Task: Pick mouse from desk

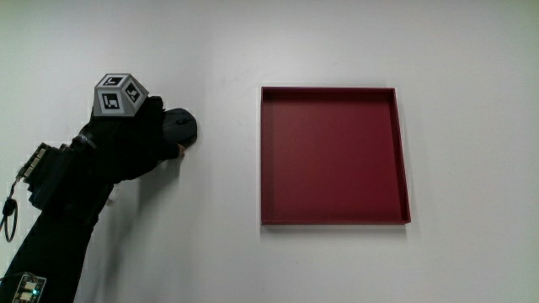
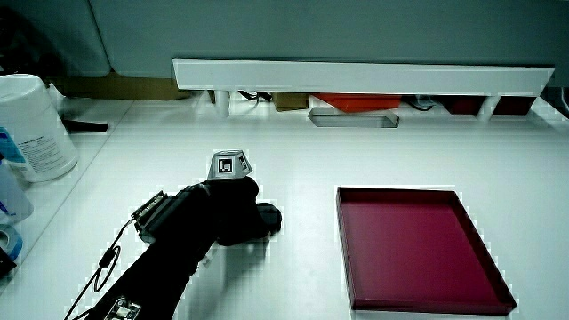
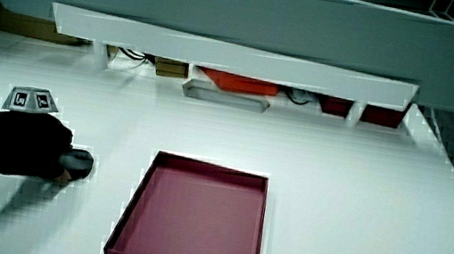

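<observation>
A gloved hand [image 1: 139, 139] lies on a white worktop [image 1: 219, 252], its forearm reaching in from the person's side. On its back sits a small patterned cube [image 1: 118, 93]. The grip is closed over a dark mouse [image 1: 179, 126], fingers curled round its sides; only the rounded front of the mouse shows past the glove. The mouse rests on the worktop at about nine o'clock from a shallow, empty red tray [image 1: 402, 151], well apart from it.

The mouse looks like a light, stiff plastic shell with a smooth, slightly slippery top, so pinching its two flanks should hold it best.

The main view shows the gap between mouse and tray plainly. In a side view the mouse [image 3: 78, 160] looks grey, poking from the glove. Farthest from the person, both side views add a low white partition [image 2: 356, 76] with clutter under it, and one shows a white tub [image 2: 31, 129] at the worktop's edge.
</observation>
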The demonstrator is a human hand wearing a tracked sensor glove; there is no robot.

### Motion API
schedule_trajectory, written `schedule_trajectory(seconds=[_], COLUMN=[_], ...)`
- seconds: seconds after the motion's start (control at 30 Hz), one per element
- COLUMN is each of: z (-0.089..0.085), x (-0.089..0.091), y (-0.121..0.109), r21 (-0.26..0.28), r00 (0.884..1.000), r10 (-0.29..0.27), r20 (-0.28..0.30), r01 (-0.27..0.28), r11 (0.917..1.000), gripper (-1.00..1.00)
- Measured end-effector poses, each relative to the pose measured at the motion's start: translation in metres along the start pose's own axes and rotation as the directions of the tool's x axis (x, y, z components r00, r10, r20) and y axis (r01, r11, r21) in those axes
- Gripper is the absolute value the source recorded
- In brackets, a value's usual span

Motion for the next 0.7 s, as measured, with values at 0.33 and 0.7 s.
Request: schedule_trajectory(seconds=[0.33, 0.7], z=[0.034, 0.057], x=[0.024, 0.083], y=[-0.034, -0.059], r21=[0.083, 0.118], r00=[0.994, 0.955], r10=[-0.108, -0.297], r20=[0.019, 0.022], r01=[0.106, 0.292], r11=[0.9908, 0.9491], gripper=[1.0, 1.0])
